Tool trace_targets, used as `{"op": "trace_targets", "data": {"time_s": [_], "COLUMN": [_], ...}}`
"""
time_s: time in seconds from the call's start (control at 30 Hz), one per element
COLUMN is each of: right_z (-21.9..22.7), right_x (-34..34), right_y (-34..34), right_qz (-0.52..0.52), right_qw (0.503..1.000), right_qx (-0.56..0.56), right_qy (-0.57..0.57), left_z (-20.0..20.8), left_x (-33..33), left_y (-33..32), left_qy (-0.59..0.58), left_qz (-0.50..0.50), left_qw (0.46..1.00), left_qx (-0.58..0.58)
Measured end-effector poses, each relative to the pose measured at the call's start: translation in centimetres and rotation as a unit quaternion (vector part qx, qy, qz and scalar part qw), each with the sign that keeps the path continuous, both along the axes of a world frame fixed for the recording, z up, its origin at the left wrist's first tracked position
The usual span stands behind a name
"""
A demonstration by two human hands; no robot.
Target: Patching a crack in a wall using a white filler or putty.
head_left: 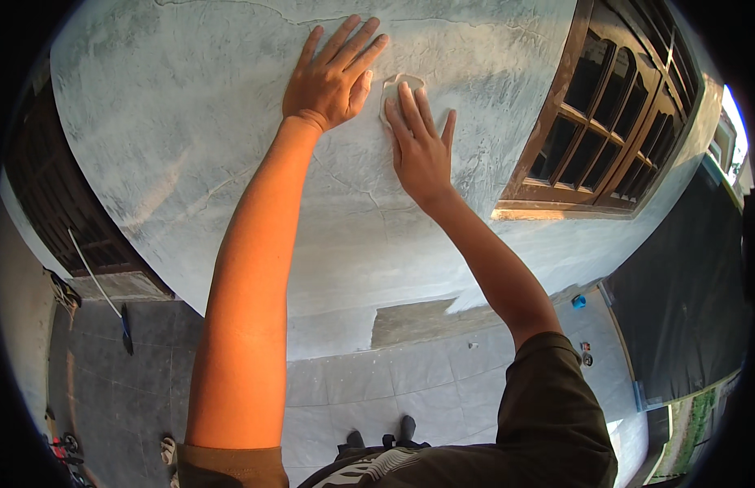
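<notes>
Both my arms reach up to a grey-white plastered wall (pixel 337 211) with rough, cracked patches. My left hand (pixel 329 81) lies flat on it near the top, fingers stretched out, and holds nothing visible. Lower and to the right, my right hand (pixel 422 146) has its fingers extended and apart. Its fingertips rest on a small pale patch with an uneven, raised-looking edge (pixel 408 83). I cannot tell whether that patch is a loose flat piece or a chipped spot in the wall. Thin cracks run above and below my hands.
A brown wooden window (pixel 593 122) with dark panes is at the right. Dark wooden slats (pixel 56 179) stand at the left, beside a long-handled tool (pixel 127 329). Grey floor tiles (pixel 426 398) lie below, with a blue object (pixel 578 301) near a black sheet (pixel 678 301).
</notes>
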State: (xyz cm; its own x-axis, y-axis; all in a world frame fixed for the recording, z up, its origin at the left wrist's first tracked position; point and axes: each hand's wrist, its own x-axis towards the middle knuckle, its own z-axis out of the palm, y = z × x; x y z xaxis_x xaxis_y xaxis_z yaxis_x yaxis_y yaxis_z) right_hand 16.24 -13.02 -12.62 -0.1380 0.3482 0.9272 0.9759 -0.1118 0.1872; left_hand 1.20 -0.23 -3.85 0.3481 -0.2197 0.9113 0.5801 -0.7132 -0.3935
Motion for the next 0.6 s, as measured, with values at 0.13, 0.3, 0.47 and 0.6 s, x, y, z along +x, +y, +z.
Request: {"op": "trace_targets", "data": {"time_s": [0.13,0.3,0.47,0.6], "right_z": [4.6,4.0,4.9,6.2], "right_x": [0.7,0.0,0.6,0.4], "right_y": [0.0,0.3,0.1,0.6], "right_qz": [0.012,0.004,-0.003,0.023], "right_qw": [0.998,0.998,0.999,0.996], "right_qx": [0.056,0.055,0.043,0.087], "right_qy": [-0.011,-0.008,-0.019,-0.027], "left_z": [0.1,0.2,0.1,0.7], "left_x": [0.5,0.1,0.9,0.4], "left_y": [-0.8,-0.4,-0.7,-0.5], "left_qy": [0.009,0.006,0.002,0.008], "left_qz": [0.013,0.011,-0.012,0.005], "left_qw": [1.0,1.0,1.0,1.0], "left_qx": [-0.011,-0.004,-0.017,0.013]}}
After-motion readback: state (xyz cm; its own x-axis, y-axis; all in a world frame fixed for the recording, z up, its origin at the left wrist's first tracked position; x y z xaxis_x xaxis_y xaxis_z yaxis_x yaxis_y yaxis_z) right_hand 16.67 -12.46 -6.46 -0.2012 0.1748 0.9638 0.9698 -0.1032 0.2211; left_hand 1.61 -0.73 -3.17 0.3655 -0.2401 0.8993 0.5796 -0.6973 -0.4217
